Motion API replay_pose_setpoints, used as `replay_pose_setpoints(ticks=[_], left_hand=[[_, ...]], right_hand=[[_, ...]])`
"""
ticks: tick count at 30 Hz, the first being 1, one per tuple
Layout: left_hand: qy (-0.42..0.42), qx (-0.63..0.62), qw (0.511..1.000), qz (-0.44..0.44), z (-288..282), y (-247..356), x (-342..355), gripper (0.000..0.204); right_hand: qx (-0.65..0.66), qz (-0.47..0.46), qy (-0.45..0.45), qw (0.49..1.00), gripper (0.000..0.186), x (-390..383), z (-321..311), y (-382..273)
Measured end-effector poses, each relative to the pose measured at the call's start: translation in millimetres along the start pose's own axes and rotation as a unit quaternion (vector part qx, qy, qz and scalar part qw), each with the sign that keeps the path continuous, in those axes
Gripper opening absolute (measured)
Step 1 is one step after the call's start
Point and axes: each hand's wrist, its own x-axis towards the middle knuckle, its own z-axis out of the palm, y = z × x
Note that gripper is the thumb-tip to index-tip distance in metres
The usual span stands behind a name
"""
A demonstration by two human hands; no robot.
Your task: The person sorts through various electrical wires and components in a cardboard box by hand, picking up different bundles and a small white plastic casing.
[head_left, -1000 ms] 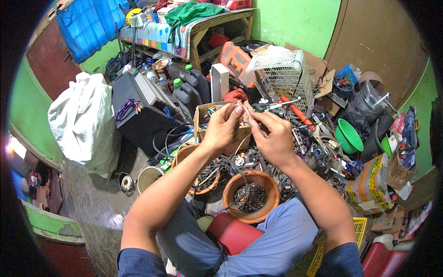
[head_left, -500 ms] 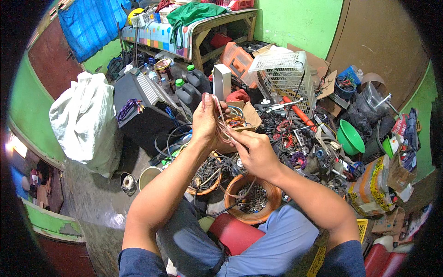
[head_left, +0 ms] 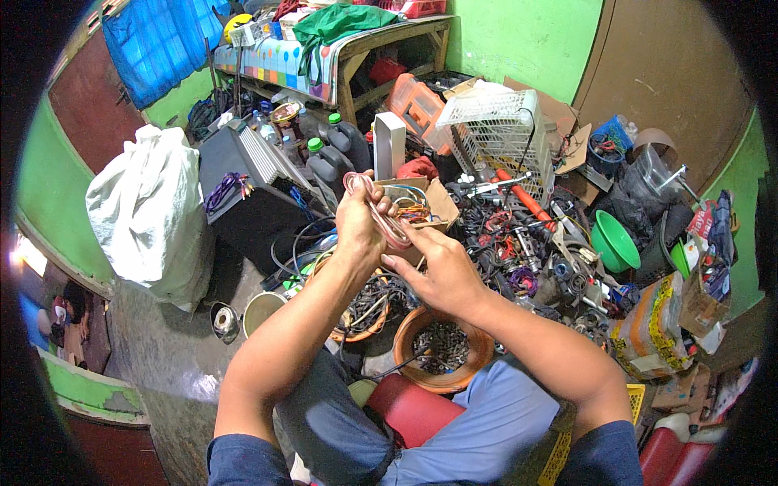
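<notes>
A thin pinkish, see-through cable (head_left: 381, 215) is gathered into a long, narrow coil. My left hand (head_left: 359, 223) is closed around the coil, and its loops show above the thumb and below the fingers. My right hand (head_left: 442, 271) touches the coil's lower end, with thumb and forefinger on either side of it. Below both hands stands an orange-brown round tub (head_left: 408, 344) with many small metal pieces in it. Left of that tub, a basket of dark cables (head_left: 365, 312) is partly hidden by my left forearm.
A box of coloured wires (head_left: 442, 202) lies behind my hands. A heap of tools and metal parts (head_left: 519, 243) spreads to the right, with a green bowl (head_left: 616, 241). On the left are a white sack (head_left: 150, 215) and a black box (head_left: 243, 215). Dark jugs (head_left: 348, 142) stand behind.
The loose cable length that hung from my right hand over the tub no longer shows there. The coil has tilted and looks fuller, and my right thumb has spread from the forefinger.
</notes>
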Motion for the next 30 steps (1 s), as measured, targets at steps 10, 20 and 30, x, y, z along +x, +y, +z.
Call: replay_pose_setpoints(ticks=[10, 20, 30], left_hand=[[-0.027, -0.089, 0.995, -0.020, 3.0, 2.7, -6.4, 0.021], [-0.060, 0.047, 0.997, 0.027, 23.0, 11.1, -17.2, 0.011], [0.177, 0.021, 0.984, 0.022, 8.5, 12.0, -2.3, 0.005]], right_hand=[[0.064, 0.109, -0.030, 0.992, 0.035, 9.6, -14.0, 2.3], [0.238, 0.178, -0.071, 0.952, 0.030, 9.8, -13.5, 12.0], [0.176, 0.140, -0.171, 0.959, 0.037, 4.5, -10.1, 27.4]])
